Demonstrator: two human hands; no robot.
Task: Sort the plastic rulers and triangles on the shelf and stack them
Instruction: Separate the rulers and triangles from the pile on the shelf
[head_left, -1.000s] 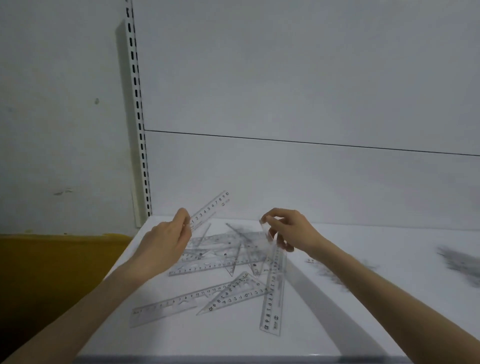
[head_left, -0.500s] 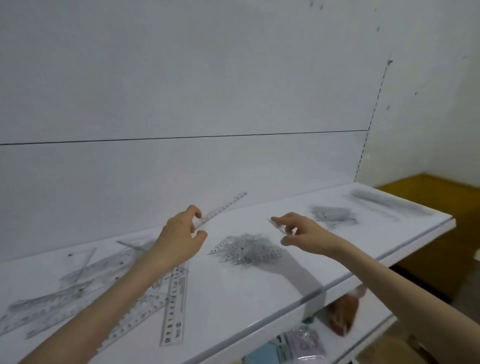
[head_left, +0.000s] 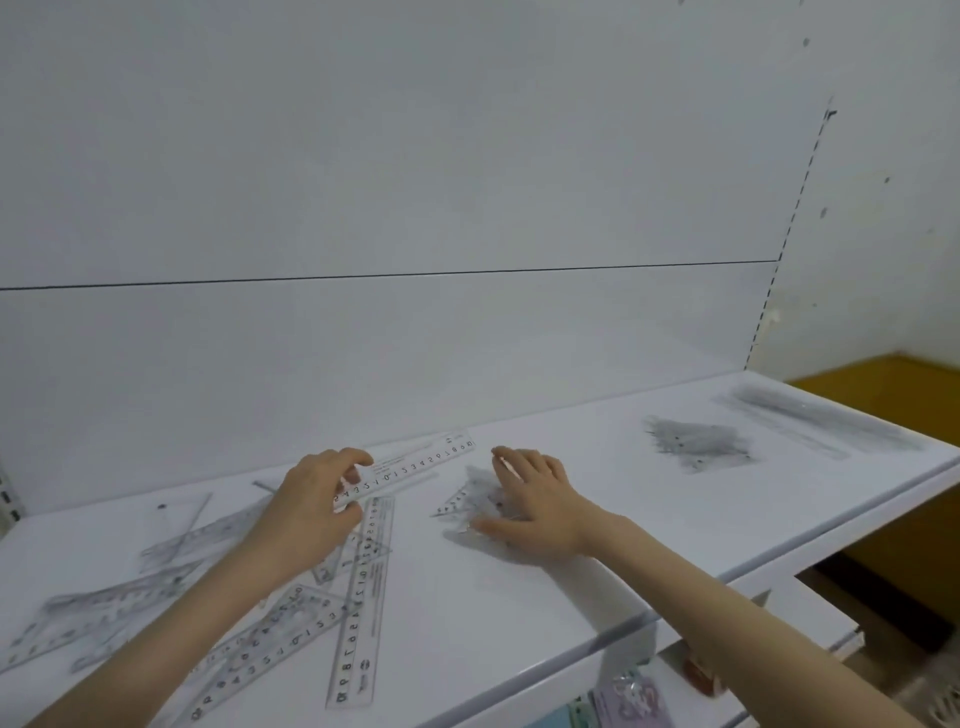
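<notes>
My left hand (head_left: 311, 501) grips one end of a clear plastic ruler (head_left: 415, 465), which points to the right just above the white shelf (head_left: 597, 545). My right hand (head_left: 530, 501) lies flat with straight fingers on a small stack of clear triangles (head_left: 462, 501) in the middle of the shelf. A loose heap of clear rulers and triangles (head_left: 249, 613) covers the shelf's left part. One long ruler (head_left: 363, 603) lies lengthwise toward the front edge.
A second stack of triangles (head_left: 698, 441) and a stack of rulers (head_left: 815, 418) sit at the shelf's right end. A white back panel rises behind. Below the front edge, a lower shelf holds packaged goods (head_left: 628, 701). Yellow floor (head_left: 883, 384) shows at right.
My right hand came down from above the shelf and now lies flat on the middle triangle stack. My left hand still holds its ruler, lowered slightly. The camera has swung right since the first frame.
</notes>
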